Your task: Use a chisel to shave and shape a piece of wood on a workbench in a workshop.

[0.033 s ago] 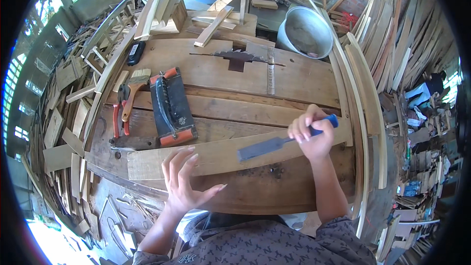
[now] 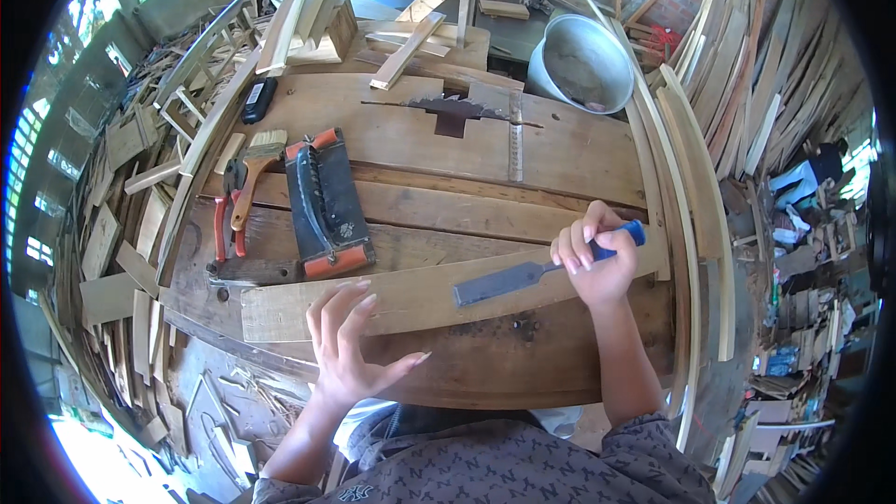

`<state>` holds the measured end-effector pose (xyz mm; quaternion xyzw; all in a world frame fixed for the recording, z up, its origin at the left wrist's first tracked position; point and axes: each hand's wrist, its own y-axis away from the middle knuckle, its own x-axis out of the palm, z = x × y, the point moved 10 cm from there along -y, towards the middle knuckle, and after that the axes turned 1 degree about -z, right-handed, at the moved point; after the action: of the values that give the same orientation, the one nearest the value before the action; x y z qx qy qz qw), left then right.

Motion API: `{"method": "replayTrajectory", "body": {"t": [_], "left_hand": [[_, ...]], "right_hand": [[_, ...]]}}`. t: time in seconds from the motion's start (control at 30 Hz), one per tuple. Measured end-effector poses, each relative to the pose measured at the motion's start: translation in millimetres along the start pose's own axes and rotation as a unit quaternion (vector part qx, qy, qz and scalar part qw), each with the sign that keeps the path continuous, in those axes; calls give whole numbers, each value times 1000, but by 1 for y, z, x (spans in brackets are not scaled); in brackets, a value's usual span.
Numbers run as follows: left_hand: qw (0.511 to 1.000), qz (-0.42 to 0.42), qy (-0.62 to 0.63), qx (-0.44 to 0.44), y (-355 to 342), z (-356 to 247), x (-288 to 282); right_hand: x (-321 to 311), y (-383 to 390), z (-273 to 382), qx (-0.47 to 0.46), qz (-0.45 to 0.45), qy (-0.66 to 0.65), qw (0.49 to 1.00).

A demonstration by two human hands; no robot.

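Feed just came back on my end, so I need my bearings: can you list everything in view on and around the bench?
Chisel: one, blue handle, steel blade, lying across the curved board.
Curved board: one, pale wood, near edge of the bench.
Workbench: one, brown planks.
Sanding block: one, dark with orange ends, bench left.
Paintbrush: one, wooden handle, left of the block.
Pliers: one, red handles, by the brush.
Metal basin: one, grey, far right.
Wood offcuts: many, pale, piled left; more strips right.
Left hand: open, fingers spread on the board.
Right hand: closed on the chisel handle.
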<state>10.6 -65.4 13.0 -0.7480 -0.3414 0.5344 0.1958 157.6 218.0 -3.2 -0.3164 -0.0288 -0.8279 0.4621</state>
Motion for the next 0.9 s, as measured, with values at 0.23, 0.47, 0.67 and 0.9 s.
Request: {"method": "replayTrajectory", "body": {"t": [0.23, 0.47, 0.67, 0.9], "left_hand": [[998, 18, -14, -54, -15, -28, 9], [990, 88, 114, -6, -53, -104, 27], [978, 150, 141, -18, -88, -94, 66], [965, 194, 168, -53, -98, -82, 106]], "right_hand": [[76, 7, -45, 44, 71, 9, 996], [19, 7, -4, -14, -18, -4, 1000], [56, 22, -58, 39, -2, 147, 988], [26, 16, -28, -18, -33, 213, 976]]}}
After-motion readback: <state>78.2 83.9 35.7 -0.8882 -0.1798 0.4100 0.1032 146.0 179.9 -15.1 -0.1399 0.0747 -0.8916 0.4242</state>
